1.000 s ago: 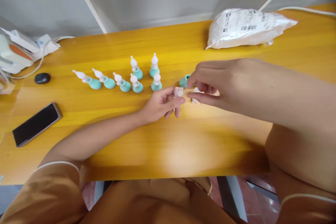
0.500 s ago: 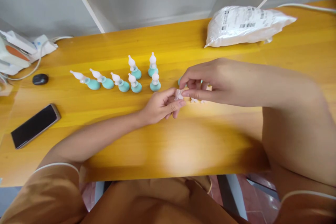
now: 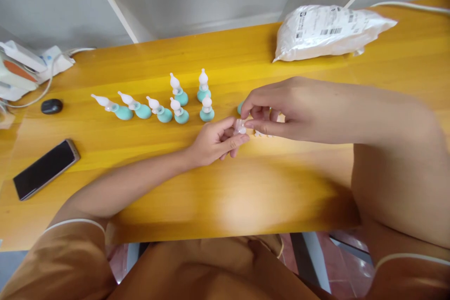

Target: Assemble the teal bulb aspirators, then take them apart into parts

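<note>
At the middle of the yellow bench (image 3: 246,187), a small clear plastic piece (image 3: 240,126) is pinched between the fingers of the left hand (image 3: 214,143) and touched by the fingertips of the right hand (image 3: 277,108), which are closed together on it. Just beside, seven teal bulbs with white tips (image 3: 177,103) are lined up.

Teal bulb (image 3: 240,107) mostly hidden behind right hand (image 3: 277,110).
</note>
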`<state>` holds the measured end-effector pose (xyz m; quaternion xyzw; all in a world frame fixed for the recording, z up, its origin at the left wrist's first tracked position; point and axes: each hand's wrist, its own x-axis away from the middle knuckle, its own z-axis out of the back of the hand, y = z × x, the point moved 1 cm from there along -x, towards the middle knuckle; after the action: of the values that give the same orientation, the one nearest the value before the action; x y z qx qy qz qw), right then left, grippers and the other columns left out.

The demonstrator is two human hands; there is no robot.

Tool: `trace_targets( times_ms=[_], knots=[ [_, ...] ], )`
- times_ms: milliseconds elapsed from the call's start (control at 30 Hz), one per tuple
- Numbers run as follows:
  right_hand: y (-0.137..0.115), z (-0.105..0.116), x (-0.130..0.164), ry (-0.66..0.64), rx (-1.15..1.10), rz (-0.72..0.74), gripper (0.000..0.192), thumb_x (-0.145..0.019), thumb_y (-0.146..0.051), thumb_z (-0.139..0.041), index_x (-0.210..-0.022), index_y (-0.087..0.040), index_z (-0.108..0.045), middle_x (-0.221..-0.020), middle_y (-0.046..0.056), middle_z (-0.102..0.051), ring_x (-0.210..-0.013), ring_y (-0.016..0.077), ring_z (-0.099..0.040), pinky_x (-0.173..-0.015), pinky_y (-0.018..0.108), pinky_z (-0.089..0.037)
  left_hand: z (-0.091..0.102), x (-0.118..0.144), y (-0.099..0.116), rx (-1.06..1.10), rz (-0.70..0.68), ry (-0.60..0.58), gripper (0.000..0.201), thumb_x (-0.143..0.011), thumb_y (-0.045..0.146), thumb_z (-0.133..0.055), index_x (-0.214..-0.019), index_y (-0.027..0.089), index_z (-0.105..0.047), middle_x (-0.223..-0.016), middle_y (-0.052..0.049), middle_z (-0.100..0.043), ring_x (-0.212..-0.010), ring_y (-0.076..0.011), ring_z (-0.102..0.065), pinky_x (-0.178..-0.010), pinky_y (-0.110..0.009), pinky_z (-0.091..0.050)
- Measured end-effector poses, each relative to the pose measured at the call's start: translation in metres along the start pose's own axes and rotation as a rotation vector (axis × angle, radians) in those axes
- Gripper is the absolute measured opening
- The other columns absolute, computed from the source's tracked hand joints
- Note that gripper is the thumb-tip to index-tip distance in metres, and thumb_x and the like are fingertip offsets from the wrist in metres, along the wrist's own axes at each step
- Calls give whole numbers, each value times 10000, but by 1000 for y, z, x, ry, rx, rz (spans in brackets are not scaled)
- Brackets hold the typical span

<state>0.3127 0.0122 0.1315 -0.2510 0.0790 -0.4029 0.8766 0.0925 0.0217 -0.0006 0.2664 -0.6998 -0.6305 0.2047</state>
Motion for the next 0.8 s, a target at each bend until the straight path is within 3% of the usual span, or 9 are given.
trace_targets(
  times_ms=[300, 533, 800],
  knots=[
    [-2, -3, -3, -43, -32, -70, 269, -1088, -461, -614, -940, -259, -712, -817, 27, -749, -661, 204, -606, -647, 346, -400, -2, -1, 2, -73, -37, 36, 447, -1026, 601, -770, -973, 196, -589, -663, 69, -628, -455, -44, -545, -433, -145, -427],
    [5, -10, -3, -1, -27, -53, 287, -1065, -529, -668, -970, -261, -707, -813, 17, -748, -649, 193, -593, -628, 334, -384, -4, -3, 4, -83, -128, 44, 350, -1058, 477, -759, -951, 191, -588, -666, 72, -615, -465, -42, -550, -467, -148, -456],
    [8, -10, -4, 9, -47, -69, 292, -1047, -557, -699, -1007, -270, -733, -878, 31, -780, -686, 212, -636, -643, 350, -421, -1, -2, 2, -58, -14, 41, 455, -1023, 605, -774, -952, 200, -578, -653, 64, -633, -444, -50, -536, -428, -151, -415]
  ],
)
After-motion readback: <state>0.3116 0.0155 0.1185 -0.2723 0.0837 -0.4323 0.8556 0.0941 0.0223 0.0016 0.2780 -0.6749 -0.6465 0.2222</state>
